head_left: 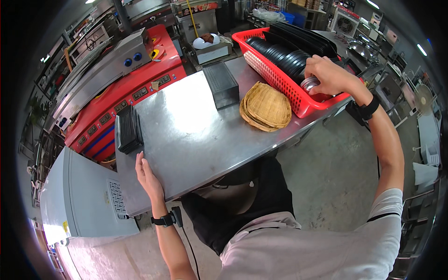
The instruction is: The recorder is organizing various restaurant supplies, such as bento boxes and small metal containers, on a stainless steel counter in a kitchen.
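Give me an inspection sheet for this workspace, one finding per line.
Surface: steel table, bare in the middle, things along its edges.
Job's things: red basket at the far right corner, filled with black dishes; small metal cup at its near end.
Clutter: stack of woven trays touching the basket; dark metal box; stack of black trays at the left edge.
Grips: right hand closed on the metal cup; left hand flat on the table's near edge, holding nothing.
Cables: thin black cable hanging from the left wristband.
Surroundings: red machine behind the table; grey cabinet at left; concrete floor.
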`<state>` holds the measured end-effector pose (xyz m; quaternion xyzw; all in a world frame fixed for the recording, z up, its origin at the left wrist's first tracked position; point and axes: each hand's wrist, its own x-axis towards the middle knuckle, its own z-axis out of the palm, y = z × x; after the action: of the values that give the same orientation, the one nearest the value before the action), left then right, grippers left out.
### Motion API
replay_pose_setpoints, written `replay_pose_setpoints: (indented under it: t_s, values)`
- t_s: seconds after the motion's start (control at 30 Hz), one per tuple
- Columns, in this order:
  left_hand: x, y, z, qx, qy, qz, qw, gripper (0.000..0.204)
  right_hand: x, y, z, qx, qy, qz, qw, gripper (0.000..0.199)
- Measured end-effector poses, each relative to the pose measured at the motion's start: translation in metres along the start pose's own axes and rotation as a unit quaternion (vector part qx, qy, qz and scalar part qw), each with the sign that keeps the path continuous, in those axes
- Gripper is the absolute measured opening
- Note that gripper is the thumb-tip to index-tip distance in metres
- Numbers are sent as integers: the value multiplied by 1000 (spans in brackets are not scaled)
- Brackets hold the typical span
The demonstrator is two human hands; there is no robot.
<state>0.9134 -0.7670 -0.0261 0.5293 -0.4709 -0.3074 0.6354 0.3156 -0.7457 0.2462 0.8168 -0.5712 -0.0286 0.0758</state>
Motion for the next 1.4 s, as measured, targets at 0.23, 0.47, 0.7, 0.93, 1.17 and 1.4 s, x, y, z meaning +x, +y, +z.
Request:
replay_pose_setpoints:
  t_s: [0.23, 0.47, 0.7, 0.93, 1.17, 1.4]
  values:
    - [-3, 10, 4, 16, 7, 18, 1000, 49, -4, 27, -34, 126, -7, 44, 991, 46]
    - [0, 1, 3, 0, 13, 20, 1000, 47, -34, 16, -66, 377, 81, 51, 921, 38]
    - [-40, 68, 20, -155, -45, -25, 987, 50, -81, -106, -31, 275, 343, -18, 898, 33]
    - [-172, 133, 39, -464, -361, -343, 732, 106, -28, -277, 100, 279, 354, -367, 814, 27]
    - [-205, 102, 19, -509, -201, -308, 778, 107, -34, -361, 158, 389, 324, -374, 777, 25]
    - [-224, 78, 3, -563, -145, -354, 732, 101, -40, -359, 157, 519, 218, -262, 784, 39]
